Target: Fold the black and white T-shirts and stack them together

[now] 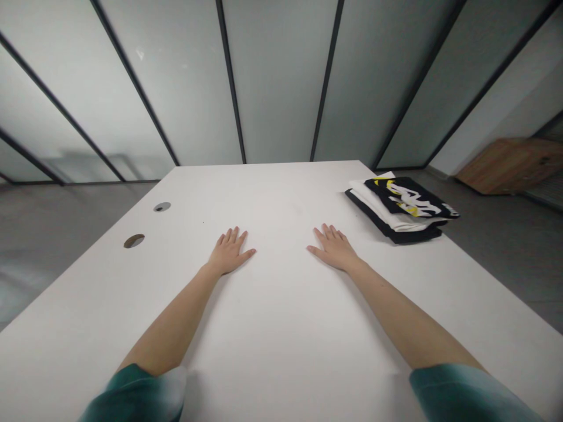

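Observation:
My left hand (229, 251) lies palm down on the white table (272, 328), fingers spread and thumb pointing inward. Opposite it, my right hand (333, 247) rests flat on the same surface, also with its fingers apart. Neither hand holds anything. A stack of folded clothes (400, 206) sits at the table's right edge, beyond my right hand and not touching it. On top is a black folded garment with white and yellow print; white and black cloth shows in the layers below.
Two round holes, a farther one (162, 207) and a nearer one (134, 241), pierce the tabletop at the left. Frosted glass panels (277, 82) with dark frames stand behind the table. A wooden cabinet (510, 164) is on the floor at the far right.

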